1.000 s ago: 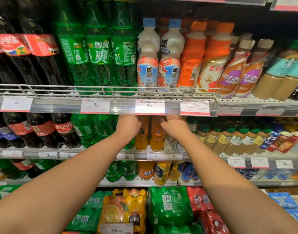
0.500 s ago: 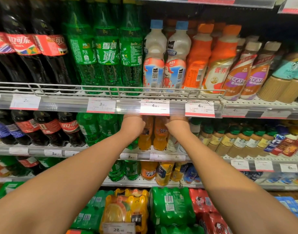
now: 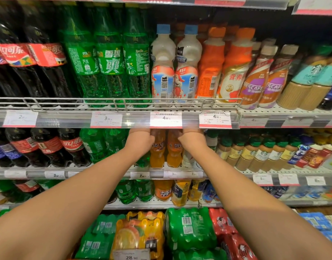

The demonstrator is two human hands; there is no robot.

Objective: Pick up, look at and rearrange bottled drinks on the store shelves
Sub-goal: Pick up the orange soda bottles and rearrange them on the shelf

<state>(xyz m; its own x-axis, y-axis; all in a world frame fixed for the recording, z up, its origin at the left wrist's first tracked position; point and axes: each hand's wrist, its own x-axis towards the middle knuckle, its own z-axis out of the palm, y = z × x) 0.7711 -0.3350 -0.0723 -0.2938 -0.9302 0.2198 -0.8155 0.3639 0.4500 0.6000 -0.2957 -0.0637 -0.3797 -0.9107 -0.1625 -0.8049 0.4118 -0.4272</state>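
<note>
Two hands were up under the price rail, reaching at the orange plastic soda bottles standing on the second shelf. Left hand was at the left bottle's neck and right hand at the second orange soda bottle, but the fingers were hidden behind the knuckles and the clear price rail, so I couldn't tell if they were clamped or loose. Risk as I saw it: pulling up into that rail, or knocking the green plastic bottles alongside. Both orange ones looked full, with orange drink.
</note>
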